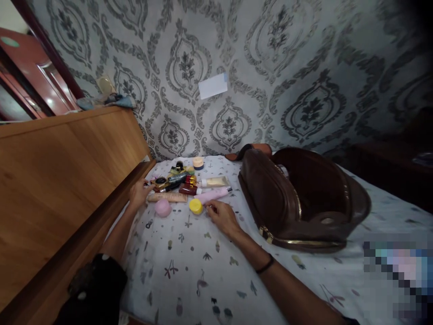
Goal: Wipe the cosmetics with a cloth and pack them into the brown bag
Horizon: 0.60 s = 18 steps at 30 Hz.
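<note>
Small cosmetics lie in a cluster on a white patterned bedsheet. My left hand (138,194) is at the cluster's left edge, its fingers closed around something small I cannot make out. Beside it are a round dark compact (160,180) and a beige tube (168,197). My right hand (223,217) has its fingers curled together just right of a yellow round jar (195,206); whether they hold anything is hidden. Above those fingers lies a pink tube (214,194). A pink round container (163,207), a dark red bottle (188,189) and a cream tube (215,181) are close by.
A brown leather bag (270,194) stands unzipped on the right of the sheet (189,280). A wooden board (74,158) borders the left side. Behind is a patterned wall (230,126). A small cream-and-dark jar (198,163) sits at the cluster's back.
</note>
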### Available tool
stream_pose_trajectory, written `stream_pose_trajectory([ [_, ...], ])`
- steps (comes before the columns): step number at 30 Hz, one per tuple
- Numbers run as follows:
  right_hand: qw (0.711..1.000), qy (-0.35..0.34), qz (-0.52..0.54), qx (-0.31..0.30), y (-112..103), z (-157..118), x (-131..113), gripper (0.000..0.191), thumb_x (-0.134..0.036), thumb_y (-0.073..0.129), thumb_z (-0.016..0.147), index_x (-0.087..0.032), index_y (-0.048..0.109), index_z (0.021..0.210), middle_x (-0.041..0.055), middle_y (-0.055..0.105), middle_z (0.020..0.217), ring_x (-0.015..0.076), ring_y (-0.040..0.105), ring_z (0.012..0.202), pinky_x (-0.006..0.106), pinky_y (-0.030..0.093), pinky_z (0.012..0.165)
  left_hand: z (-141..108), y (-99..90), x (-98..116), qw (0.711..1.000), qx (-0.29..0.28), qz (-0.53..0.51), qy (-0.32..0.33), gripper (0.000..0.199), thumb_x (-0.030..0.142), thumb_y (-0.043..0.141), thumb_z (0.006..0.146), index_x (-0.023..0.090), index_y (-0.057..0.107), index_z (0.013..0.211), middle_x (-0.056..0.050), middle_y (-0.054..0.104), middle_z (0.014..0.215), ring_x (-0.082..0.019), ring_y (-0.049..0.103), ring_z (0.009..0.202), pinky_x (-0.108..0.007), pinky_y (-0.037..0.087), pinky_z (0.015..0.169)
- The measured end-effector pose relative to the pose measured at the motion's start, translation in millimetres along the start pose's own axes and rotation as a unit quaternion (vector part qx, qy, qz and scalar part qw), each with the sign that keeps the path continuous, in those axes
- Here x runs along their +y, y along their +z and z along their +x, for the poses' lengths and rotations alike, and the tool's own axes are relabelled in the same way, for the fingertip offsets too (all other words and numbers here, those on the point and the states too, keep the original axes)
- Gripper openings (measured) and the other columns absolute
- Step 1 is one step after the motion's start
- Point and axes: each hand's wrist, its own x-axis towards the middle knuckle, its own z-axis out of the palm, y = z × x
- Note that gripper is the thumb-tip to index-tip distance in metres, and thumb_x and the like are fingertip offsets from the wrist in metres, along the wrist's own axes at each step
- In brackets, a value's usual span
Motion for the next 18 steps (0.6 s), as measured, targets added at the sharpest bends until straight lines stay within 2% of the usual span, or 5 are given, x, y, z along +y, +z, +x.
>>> stream_pose_trajectory([
  [3, 1.000, 0.002, 0.000, 0.005, -0.4, -0.5, -0.4, 0.024, -0.022, 0.048, 0.088, -0.018, 0.071, 0.089, 0.0022, 0.069, 0.067, 0.0162, 0.060, 0.061, 0.025, 0.038, 0.061, 31.8, -0.2, 13.5, 0.996, -0.073, 0.046, 0.039, 0.052, 0.052, 0.071, 0.071, 0.021, 0.066, 0.113, -0.011, 0.069, 0.119, -0.029, 0.062, 0.107, -0.029, 0.044, 0.078],
  [6, 1.000, 0.004, 0.002, 0.002, -1.3, -1.0, -0.9, 0.025, -0.022, 0.048, 0.088, -0.018, 0.072, 0.091, 0.0021, 0.070, 0.070, 0.0160, 0.061, 0.063, 0.025, 0.039, 0.062, 53.2, 1.8, 23.1, 0.983, -0.153, 0.075, 0.065, 0.051, 0.054, 0.074, 0.066, 0.022, 0.068, 0.105, -0.007, 0.073, 0.107, -0.027, 0.065, 0.101, -0.027, 0.045, 0.075],
  [9, 1.000, 0.007, 0.002, -0.001, -2.0, -1.1, -1.3, 0.025, -0.021, 0.048, 0.088, -0.018, 0.073, 0.092, 0.0019, 0.069, 0.068, 0.0168, 0.061, 0.063, 0.025, 0.038, 0.062, 63.0, 3.2, 28.3, 0.970, -0.208, 0.095, 0.080, 0.050, 0.060, 0.070, 0.066, 0.021, 0.069, 0.096, -0.005, 0.075, 0.095, -0.025, 0.067, 0.090, -0.026, 0.045, 0.069],
  [13, 1.000, 0.010, 0.004, -0.001, -1.2, -0.5, -1.0, 0.026, -0.021, 0.048, 0.089, -0.017, 0.073, 0.094, 0.0029, 0.070, 0.068, 0.0176, 0.062, 0.064, 0.026, 0.039, 0.063, 62.3, 6.1, 35.4, 0.964, -0.222, 0.117, 0.085, 0.053, 0.058, 0.073, 0.060, 0.020, 0.069, 0.097, -0.009, 0.075, 0.103, -0.028, 0.067, 0.095, -0.028, 0.046, 0.071],
  [18, 1.000, 0.007, 0.015, 0.005, 0.5, 0.3, 0.5, 0.024, -0.021, 0.049, 0.088, -0.017, 0.073, 0.092, 0.0027, 0.071, 0.070, 0.0160, 0.061, 0.061, 0.025, 0.039, 0.061, 52.1, -4.1, 43.6, 0.975, -0.176, 0.116, 0.075, 0.058, 0.048, 0.078, 0.058, 0.020, 0.066, 0.107, -0.014, 0.071, 0.115, -0.034, 0.065, 0.107, -0.032, 0.048, 0.079],
])
